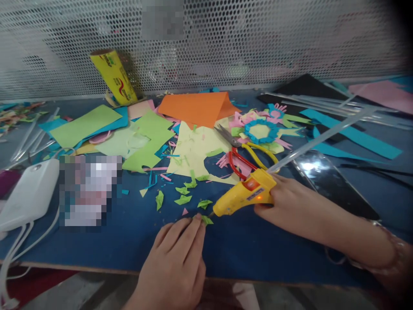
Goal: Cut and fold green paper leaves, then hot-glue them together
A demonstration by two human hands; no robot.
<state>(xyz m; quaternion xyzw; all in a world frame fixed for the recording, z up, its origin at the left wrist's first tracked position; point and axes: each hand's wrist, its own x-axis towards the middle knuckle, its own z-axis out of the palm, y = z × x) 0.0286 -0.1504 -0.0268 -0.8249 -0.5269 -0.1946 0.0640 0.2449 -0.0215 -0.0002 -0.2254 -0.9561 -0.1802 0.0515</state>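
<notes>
My right hand point(290, 202) is closed around the handle of a yellow glue gun point(245, 196), whose nozzle points left and down at a small folded green paper piece point(207, 220). A clear glue stick point(322, 140) juts from the back of the gun. My left hand point(176, 262) rests on the blue table point(129, 241), fingers pressed together with the fingertips pinning that green piece. Several more small green paper pieces point(183, 196) lie just beyond it.
Scissors with red and yellow handles point(245, 157) lie behind the gun. Coloured paper sheets, an orange folded sheet point(196, 107) and a blue-rimmed paper flower point(260, 131) cover the back. A yellow roll point(113, 77) leans on the mesh wall. A white device point(29, 193) sits left, a phone point(332, 185) right.
</notes>
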